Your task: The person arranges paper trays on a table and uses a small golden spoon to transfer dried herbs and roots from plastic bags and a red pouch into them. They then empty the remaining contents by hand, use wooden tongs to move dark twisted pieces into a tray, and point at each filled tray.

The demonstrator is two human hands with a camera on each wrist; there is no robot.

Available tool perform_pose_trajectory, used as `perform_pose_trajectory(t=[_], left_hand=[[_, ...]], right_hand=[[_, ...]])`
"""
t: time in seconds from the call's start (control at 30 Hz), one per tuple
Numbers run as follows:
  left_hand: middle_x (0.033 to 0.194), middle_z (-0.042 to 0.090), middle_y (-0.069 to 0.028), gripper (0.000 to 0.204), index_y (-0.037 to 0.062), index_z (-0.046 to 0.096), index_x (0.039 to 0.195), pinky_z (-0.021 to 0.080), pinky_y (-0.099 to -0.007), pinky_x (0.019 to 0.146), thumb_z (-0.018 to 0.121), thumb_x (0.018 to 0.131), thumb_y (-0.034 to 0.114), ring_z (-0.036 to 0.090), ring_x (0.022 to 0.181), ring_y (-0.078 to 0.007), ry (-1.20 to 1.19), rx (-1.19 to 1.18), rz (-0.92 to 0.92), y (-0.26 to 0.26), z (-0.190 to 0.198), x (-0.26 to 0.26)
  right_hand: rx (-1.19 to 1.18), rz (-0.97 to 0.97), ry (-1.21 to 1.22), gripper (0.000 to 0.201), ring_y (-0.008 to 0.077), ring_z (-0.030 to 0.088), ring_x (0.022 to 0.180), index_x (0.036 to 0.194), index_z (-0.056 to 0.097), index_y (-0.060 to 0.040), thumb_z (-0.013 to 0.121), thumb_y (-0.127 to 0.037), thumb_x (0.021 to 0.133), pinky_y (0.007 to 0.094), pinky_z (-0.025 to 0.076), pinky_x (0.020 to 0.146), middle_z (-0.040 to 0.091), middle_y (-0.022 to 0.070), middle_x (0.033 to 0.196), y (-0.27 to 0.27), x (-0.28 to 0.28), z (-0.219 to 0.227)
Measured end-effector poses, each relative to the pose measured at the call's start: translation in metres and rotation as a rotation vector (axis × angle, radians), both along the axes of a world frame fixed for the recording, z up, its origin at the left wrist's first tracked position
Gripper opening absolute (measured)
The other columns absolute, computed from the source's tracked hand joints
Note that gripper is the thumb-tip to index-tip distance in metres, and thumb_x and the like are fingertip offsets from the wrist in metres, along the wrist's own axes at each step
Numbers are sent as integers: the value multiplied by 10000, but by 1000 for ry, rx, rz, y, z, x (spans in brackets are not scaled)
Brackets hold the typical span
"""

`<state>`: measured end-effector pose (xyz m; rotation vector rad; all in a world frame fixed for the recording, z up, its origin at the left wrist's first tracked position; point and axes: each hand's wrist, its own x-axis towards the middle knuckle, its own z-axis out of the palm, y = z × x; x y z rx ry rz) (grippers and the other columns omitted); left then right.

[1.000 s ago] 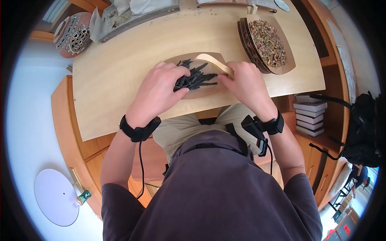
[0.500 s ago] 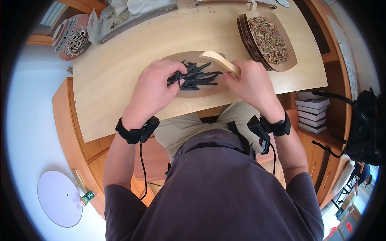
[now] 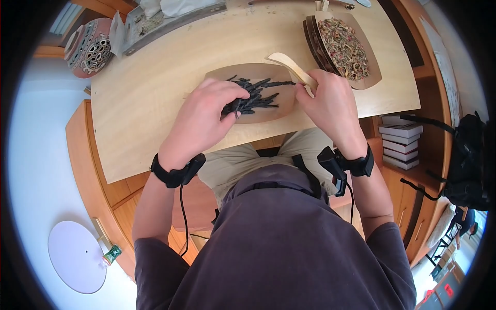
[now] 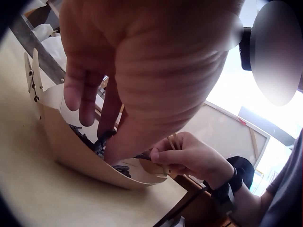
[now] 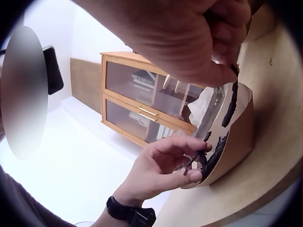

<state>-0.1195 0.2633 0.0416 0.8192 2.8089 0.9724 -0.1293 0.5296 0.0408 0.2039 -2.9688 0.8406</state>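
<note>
Dark, thin, dried strips [image 3: 258, 98] lie in a shallow tan tray [image 3: 284, 111] near the table's front edge. Over the tray's left part, the left hand [image 3: 199, 119] pinches some dark pieces [image 5: 202, 158] between fingertips and thumb. The right hand [image 3: 333, 106], at the tray's right end, grips a pale wooden tool [image 3: 290, 66] whose curved end points up and left. Its thumb and finger also pinch one long dark strip [image 5: 230, 104], which hangs over the tray in the right wrist view. The right palm's inside is partly hidden.
Stacked trays, the top one full of mixed dried bits [image 3: 343, 49], stand at the right rear. A patterned pot [image 3: 90, 49] and a grey-edged tray [image 3: 175, 26] are at the left rear. A wooden clothespin [image 4: 34, 80] clips the tan tray's corner.
The right hand has shifted slightly up with the wooden tool, and a dark strip now extends to its fingertips. The left hand has moved a little over the pile.
</note>
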Motion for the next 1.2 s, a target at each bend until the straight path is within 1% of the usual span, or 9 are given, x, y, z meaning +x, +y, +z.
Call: perform_pose_trajectory(t=[0.07,0.17,0.43,0.63,0.73,0.97,1.03,1.13,1.2], left_hand=[[1190,730,-140,375,44,725,1164,532,-440,1004,809,799,16,646,1144,-365,19,-7,-23,-3,1,3],[1227,720,-151,412,45,721,1198,520,-446,1037,823,799,46,636,1180,-371,15,-6,-40,-5,6,5],[1267,702,-155,346,27,735,1170,531,-445,1006,809,838,90,643,1149,-375,-2,20,-11,-6,-3,2],[1234,705,-140,314,34,745,1142,532,-436,984,815,842,94,644,1122,-363,-85,176,-5,-2,-5,5],[1202,703,-141,381,44,736,1181,520,-440,992,842,828,140,626,1108,-355,68,6,120,-6,6,3],[1155,709,-153,686,4,624,1377,507,-451,1001,887,782,221,612,1107,-358,9,-228,201,-4,3,5],[1138,715,-153,712,-8,609,1394,507,-451,1002,889,776,209,615,1106,-358,30,-254,203,-1,0,5],[1132,721,-156,673,-2,625,1361,513,-454,995,890,767,173,622,1109,-360,-9,-223,214,3,-1,4],[1143,720,-157,562,-11,651,1245,516,-455,985,889,766,162,626,1110,-367,-22,-156,162,1,-3,0]], right_hand=[[17,6,59,257,391,661,653,967,749,46,748,-203,901,449,512,639,641,204,688,1,-1,-6],[14,-21,-11,219,454,713,838,920,742,38,703,-175,889,518,578,763,717,260,838,-2,-1,2],[-9,-2,19,204,449,713,817,915,746,27,701,-170,884,516,577,752,719,256,831,-10,-2,1],[-32,-3,35,207,444,714,797,892,742,16,710,-188,879,519,581,735,717,247,811,-15,-6,0],[-48,13,16,207,438,717,791,872,734,11,715,-195,875,520,584,727,717,238,799,-19,-6,-4],[-87,103,-37,180,440,718,788,875,731,1,702,-176,867,519,586,739,720,236,807,-39,-3,-9],[-67,145,-61,204,426,713,763,978,760,-3,737,-179,879,496,573,720,718,226,795,-40,-3,-14],[-33,169,-75,224,421,708,751,1034,770,-5,754,-175,888,487,563,709,717,220,790,-39,-5,-18],[-27,179,-60,220,422,705,748,1040,767,-5,754,-167,893,490,560,705,716,220,790,-36,-6,-18]])
